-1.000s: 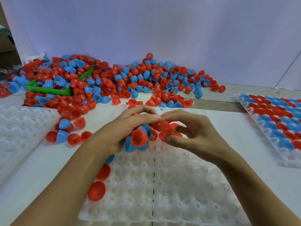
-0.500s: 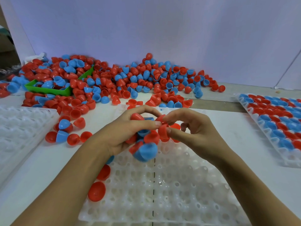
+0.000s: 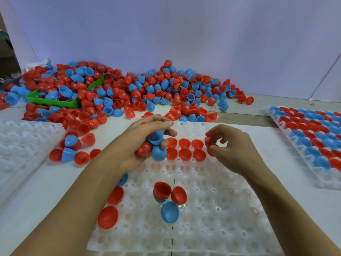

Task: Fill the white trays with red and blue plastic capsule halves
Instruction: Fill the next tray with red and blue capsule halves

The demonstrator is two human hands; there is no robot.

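Hands (image 3: 144,143) parted; capsule halves (image 3: 167,198) dropped onto white tray (image 3: 221,218).

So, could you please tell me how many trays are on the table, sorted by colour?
White trays: 3 (left tray, middle tray, right tray)
Green tray: 1
Total: 4

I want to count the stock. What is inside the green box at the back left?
Blue halves and a few red ones lie inside the green box. The heaped halves cover its floor and far side, so anything under them cannot be seen.
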